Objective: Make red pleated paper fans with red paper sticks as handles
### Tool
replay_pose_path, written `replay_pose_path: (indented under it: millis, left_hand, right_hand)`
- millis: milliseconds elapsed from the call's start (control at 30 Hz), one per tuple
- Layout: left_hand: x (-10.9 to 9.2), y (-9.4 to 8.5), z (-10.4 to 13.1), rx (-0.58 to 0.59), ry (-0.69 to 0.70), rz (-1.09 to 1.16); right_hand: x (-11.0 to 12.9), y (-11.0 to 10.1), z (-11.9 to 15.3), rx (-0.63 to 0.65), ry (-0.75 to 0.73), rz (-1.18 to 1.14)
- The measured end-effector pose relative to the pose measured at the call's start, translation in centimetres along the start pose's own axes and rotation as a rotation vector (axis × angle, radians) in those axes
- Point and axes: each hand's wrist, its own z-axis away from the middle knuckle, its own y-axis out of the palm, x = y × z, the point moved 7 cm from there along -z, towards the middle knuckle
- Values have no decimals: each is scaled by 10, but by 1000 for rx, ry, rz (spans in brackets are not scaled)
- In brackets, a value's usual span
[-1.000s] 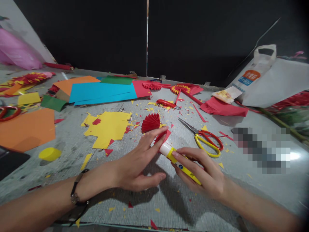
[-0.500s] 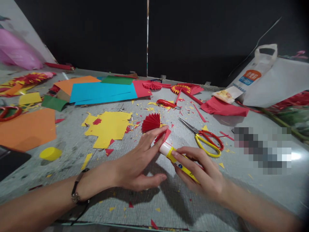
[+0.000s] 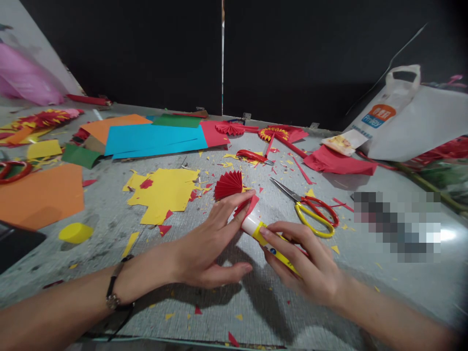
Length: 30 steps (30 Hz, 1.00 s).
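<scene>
My right hand (image 3: 302, 256) is wrapped round a yellow glue stick (image 3: 278, 258), whose white end rests against a red folded paper piece (image 3: 252, 204). Over that piece lies my left hand (image 3: 215, 239), fingertips on the paper and thumb spread apart. Just beyond its fingers sits a pleated red paper fan (image 3: 228, 185). Scissors with one red and one yellow handle (image 3: 315, 219) lie right of the glue stick. A cut yellow sheet (image 3: 166, 192) is left of the fan, and the yellow cap (image 3: 75, 233) lies farther left.
Blue paper (image 3: 157, 140) lies toward the back, orange paper (image 3: 44, 192) at the left. Red-handled cutters (image 3: 252, 156) and paper scraps are behind the hands. A white bag (image 3: 398, 117) stands at the back right, before a black panel (image 3: 146, 53).
</scene>
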Motion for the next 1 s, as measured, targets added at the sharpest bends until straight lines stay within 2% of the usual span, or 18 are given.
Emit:
replay_pose_path:
  millis: [467, 667, 1000]
  left_hand:
    - [0, -1, 0, -16, 39, -18]
    - [-3, -2, 1, -46, 101, -7]
    - [-3, -3, 2, -50, 104, 20]
  right_hand:
    - [1, -1, -3, -13, -6, 21]
    - [-5, -1, -4, -18, 20, -9]
    - [-4, -2, -7, -29, 19, 2]
